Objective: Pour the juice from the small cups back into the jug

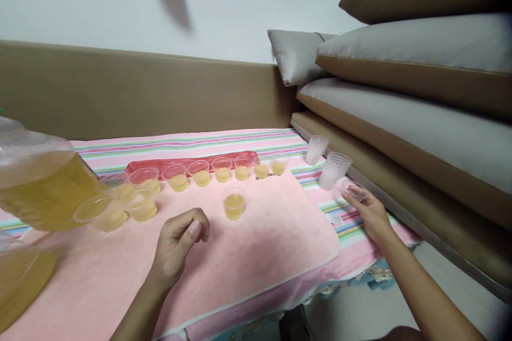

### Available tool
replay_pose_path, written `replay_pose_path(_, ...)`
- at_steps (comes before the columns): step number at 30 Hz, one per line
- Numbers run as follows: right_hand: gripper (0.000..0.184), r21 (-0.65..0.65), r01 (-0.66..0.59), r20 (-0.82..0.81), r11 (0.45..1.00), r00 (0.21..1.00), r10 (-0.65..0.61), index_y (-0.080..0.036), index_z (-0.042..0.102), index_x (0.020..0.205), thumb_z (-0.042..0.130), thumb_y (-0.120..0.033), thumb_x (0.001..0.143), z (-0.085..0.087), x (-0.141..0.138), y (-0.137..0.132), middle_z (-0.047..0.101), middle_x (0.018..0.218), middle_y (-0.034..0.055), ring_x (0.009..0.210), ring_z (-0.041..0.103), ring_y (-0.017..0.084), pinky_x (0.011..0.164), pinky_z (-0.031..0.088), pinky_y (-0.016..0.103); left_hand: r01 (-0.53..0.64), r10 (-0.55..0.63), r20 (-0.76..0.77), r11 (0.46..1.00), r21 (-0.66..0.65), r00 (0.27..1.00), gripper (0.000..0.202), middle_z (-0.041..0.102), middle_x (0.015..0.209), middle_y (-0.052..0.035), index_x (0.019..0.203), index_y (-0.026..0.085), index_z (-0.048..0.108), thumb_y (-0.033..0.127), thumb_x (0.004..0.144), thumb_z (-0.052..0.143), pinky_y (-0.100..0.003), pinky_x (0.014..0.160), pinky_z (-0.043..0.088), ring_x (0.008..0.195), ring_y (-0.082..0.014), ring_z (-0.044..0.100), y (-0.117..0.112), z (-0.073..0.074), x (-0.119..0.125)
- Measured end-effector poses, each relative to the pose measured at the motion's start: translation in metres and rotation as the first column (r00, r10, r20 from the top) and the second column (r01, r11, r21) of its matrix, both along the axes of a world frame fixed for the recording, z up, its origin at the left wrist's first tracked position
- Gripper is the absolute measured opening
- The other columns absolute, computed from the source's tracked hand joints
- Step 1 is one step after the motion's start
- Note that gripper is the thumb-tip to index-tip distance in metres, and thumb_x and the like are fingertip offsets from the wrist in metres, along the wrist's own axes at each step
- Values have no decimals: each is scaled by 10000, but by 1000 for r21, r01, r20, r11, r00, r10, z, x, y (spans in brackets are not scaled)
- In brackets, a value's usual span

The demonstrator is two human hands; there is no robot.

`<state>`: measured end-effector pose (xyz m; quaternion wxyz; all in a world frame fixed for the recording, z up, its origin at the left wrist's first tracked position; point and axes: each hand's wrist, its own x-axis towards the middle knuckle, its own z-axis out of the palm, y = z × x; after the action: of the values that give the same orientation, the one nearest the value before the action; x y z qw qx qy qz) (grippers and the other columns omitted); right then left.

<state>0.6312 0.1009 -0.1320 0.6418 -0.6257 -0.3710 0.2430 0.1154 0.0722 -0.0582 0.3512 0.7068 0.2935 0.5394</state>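
With my right hand point(371, 210) pinching a clear plastic piece point(348, 185) near the stacked cups point(335, 171) at its eleven o'clock, my empty, curled-in left hand point(180, 245) could, swinging carelessly, spill the filled cup point(234, 208) at its two o'clock.

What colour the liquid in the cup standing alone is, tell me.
The liquid is a golden yellow; it shows in the head view.

Grey-and-brown cushions point(416, 120) rise stacked at right, beside a grey pillow point(299, 56) and brown backrest point(160, 93)
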Motion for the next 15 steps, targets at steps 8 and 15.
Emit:
replay_pose_path(8, 816, 18, -12, 28, 1000, 1000, 12, -292, 738, 1242, 1036, -601, 548, -1, 1, -2, 752, 1287, 69, 1343, 661, 340, 1229, 502, 568, -10, 10, -19, 1000, 9, 1000, 495, 574, 689, 5, 764, 217, 630, 523, 1138, 523, -338, 600, 380, 632, -170, 496, 0, 1, -1)
replay_pose_path(15, 777, 46, -15, 6, 999, 1000, 15, -286, 744, 1177, 1009, -665, 552, -2, 1, 2, 756, 1266, 77, 1364, 647, 340, 1282, 438, 571, -13, 13, -25, 1000, 19, 1000, 502, 577, 681, 4, 757, 219, 635, 525, 1138, 522, -332, 586, 384, 622, -167, 502, 1, 3, 0)
